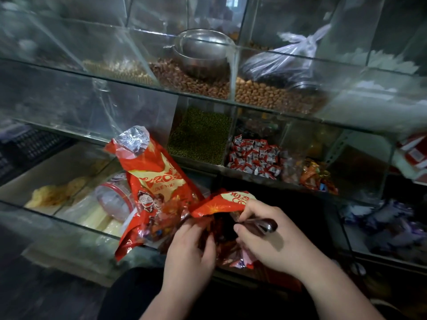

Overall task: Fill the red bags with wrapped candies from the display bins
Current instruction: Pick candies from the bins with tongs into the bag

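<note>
A tall red bag (152,181) with cartoon print leans against the glass bins, candies showing through its lower part. In front of it lies a second red bag (221,202), its mouth folded over. My left hand (189,248) grips this bag's left edge. My right hand (270,236) pinches its right edge at the opening, next to a dark shiny wrapper (265,224). Red-and-white wrapped candies (254,158) fill a bin behind, and orange wrapped candies (316,176) lie in the bin to its right.
Glass bins hold green beans (201,132), brown nuts (272,95), yellow crisps (50,195) and purple-wrapped sweets (388,222). A metal bowl (203,51) sits in the upper row beside a clear plastic bag (288,58). A clear jar (115,199) lies left of the tall bag.
</note>
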Tool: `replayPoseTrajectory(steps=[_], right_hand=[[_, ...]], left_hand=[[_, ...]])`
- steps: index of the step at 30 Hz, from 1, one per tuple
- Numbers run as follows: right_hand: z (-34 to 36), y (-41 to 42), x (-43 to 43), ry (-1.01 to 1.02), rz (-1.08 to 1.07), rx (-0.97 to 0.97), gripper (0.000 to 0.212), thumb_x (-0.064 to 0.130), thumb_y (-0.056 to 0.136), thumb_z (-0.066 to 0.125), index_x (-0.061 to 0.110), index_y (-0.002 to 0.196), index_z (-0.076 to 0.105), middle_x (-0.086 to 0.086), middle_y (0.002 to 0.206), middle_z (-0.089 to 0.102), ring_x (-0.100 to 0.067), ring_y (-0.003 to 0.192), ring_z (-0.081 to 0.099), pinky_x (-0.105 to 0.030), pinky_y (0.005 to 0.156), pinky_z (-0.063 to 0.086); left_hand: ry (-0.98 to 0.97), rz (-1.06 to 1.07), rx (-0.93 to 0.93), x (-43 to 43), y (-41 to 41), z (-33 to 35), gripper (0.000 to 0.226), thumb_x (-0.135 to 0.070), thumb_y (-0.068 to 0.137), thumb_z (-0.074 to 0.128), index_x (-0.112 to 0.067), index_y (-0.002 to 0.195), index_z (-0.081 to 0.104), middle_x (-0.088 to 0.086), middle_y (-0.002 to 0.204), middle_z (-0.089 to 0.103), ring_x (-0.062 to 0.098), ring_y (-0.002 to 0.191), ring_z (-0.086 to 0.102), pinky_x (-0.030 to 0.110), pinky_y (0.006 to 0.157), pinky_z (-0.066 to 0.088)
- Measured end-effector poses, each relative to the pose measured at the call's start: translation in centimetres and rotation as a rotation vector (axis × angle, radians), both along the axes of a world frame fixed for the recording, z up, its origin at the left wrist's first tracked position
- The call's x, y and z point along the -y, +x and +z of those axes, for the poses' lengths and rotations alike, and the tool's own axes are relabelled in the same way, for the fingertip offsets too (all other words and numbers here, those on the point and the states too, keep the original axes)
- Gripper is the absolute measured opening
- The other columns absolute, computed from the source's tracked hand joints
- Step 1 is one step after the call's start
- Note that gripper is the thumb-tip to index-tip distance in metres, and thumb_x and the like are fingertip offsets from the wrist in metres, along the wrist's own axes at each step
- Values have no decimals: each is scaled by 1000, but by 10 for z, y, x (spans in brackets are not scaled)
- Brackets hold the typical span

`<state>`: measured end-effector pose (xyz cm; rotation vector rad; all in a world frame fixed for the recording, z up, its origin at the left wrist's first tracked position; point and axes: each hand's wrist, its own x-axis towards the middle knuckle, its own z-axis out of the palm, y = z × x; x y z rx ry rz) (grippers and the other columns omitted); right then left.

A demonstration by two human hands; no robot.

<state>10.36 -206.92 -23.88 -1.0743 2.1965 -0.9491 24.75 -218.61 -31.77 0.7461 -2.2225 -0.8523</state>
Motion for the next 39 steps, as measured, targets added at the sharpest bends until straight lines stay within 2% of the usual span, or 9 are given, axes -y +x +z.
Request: replayPoseTrajectory(steps=[4, 8, 13, 15, 21, 24, 30, 34, 39], right_hand=[[5, 4, 6, -84, -255, 167, 13, 37, 94, 70, 34, 82, 65, 0, 72, 78, -12, 68, 78, -48, 71, 67], [13, 16, 1, -192, -394, 275, 14, 42, 98, 66, 40, 85, 70, -4, 61, 76, -18, 58, 77, -33, 50, 63], [18, 16, -11, -274, -465, 379, 18, 27, 99, 68, 23, 83, 75, -12, 66, 77, -28, 63, 79, -46, 58, 66], [17, 13, -18, -319, -527, 452, 23, 22, 100, 67, 20, 80, 76, -15, 68, 77, -32, 64, 79, -40, 54, 65], [16, 14, -40, -437, -662, 619, 20, 22, 98, 69, 7, 85, 73, -26, 72, 76, -42, 66, 77, -32, 47, 60], [22, 19, -44, -494, -657, 623, 28, 20, 97, 69, 16, 70, 76, -27, 72, 75, -43, 64, 77, -32, 46, 59], [32, 23, -56, -524, -624, 648, 29, 23, 97, 69, 22, 68, 77, -23, 73, 77, -43, 69, 78, -35, 50, 61], [32, 23, -65, -521, -667, 683, 20, 24, 94, 72, 12, 79, 74, -24, 79, 78, -44, 71, 78, -38, 53, 63], [37, 23, -72, -585, -680, 716, 18, 20, 92, 72, 2, 90, 70, -27, 75, 76, -44, 67, 77, -35, 49, 61]], left_hand=[[16, 26, 22, -3, -2, -2, 17, -5, 83, 72, -11, 98, 72, 0, 92, 64, 19, 89, 62, 42, 78, 54], [-21, -3, -2, -3, -3, 0, 25, -7, 85, 72, -14, 108, 72, -5, 107, 67, 11, 102, 61, 29, 92, 51], [32, 29, 14, 3, -6, 0, 30, -14, 87, 70, -19, 116, 69, -8, 111, 66, 8, 106, 59, 28, 94, 49], [35, 35, 42, 3, -9, -2, 31, -15, 86, 69, -19, 117, 67, -6, 107, 65, 13, 102, 60, 29, 89, 48], [108, -20, 306, 1, -22, -6, 54, -47, 94, 56, -27, 142, 41, -5, 136, 54, 16, 122, 52, 31, 104, 43], [106, -73, 312, 2, -29, -7, 57, -46, 97, 51, -27, 148, 36, -5, 144, 48, 19, 131, 46, 31, 110, 36], [33, -60, 219, -3, -32, -9, 33, -40, 93, 61, -22, 121, 65, -8, 125, 55, 11, 118, 49, 28, 105, 40], [19, -39, 160, -6, -34, -9, 19, -43, 88, 68, -28, 101, 65, -14, 109, 49, 4, 103, 46, 21, 92, 40], [-34, -70, 98, -11, -35, -1, 16, -45, 88, 65, -32, 97, 63, -23, 102, 49, -3, 103, 46, 17, 87, 42]])
